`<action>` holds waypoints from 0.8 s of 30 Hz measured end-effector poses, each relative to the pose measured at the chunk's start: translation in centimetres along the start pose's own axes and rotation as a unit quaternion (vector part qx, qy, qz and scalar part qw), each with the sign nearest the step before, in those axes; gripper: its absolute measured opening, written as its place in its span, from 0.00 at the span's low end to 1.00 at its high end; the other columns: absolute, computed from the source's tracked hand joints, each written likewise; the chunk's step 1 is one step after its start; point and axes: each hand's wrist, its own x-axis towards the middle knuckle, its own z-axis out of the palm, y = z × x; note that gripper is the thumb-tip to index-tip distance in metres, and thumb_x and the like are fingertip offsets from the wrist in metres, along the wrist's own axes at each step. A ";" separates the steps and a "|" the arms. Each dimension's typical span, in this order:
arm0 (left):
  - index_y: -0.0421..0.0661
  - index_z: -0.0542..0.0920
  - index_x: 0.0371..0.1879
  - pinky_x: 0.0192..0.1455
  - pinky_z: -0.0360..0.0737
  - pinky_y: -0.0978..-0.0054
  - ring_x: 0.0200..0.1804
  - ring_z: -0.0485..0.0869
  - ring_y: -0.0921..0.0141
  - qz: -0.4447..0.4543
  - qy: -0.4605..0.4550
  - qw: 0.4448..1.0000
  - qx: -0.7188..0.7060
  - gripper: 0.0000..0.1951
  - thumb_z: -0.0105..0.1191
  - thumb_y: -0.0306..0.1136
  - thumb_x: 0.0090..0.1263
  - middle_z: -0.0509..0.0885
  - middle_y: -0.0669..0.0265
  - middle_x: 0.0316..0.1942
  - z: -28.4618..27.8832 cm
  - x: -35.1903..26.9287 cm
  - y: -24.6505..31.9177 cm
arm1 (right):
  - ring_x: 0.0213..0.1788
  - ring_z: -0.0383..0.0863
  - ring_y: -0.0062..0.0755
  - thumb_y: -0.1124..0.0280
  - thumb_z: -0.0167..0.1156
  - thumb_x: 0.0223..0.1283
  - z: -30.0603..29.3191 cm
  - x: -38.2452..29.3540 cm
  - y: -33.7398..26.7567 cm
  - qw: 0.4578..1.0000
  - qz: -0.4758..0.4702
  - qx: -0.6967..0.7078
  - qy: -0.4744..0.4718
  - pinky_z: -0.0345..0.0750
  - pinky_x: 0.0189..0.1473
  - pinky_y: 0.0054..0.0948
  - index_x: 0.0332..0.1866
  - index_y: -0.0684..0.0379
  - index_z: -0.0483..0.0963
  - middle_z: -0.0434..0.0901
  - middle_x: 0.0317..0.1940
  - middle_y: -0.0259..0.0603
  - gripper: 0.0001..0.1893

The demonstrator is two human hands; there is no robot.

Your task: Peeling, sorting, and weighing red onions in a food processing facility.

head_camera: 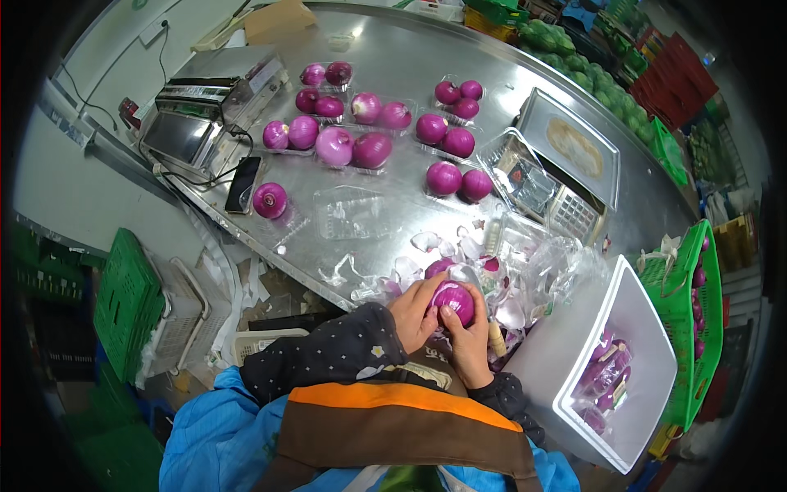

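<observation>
Between my two hands I hold a peeled red onion over the front edge of the steel table. My left hand cups its left side, with the thumb on the near face. Around its right side curl the fingers of my right hand. Just behind, another red onion is partly hidden by my hands. Loose onion skins lie scattered there. A wooden handle sticks out beside my right hand; its other end is hidden.
Clear plastic trays with onion pairs stand farther back. A bare clear tray, a single onion and a phone lie nearer. A weighing scale and a white foam box of packed onions are right; a wrapping machine is left.
</observation>
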 end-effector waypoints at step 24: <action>0.47 0.79 0.43 0.45 0.74 0.64 0.41 0.78 0.61 0.030 0.064 0.989 0.127 0.12 0.53 0.28 0.60 0.78 0.62 0.34 -0.5 0.6 -4.0 | 0.51 0.75 0.40 0.66 0.67 0.44 -2.3 -0.3 -1.0 0.922 0.164 0.307 -0.168 0.78 0.47 0.37 0.60 0.60 0.60 0.70 0.51 0.46 0.36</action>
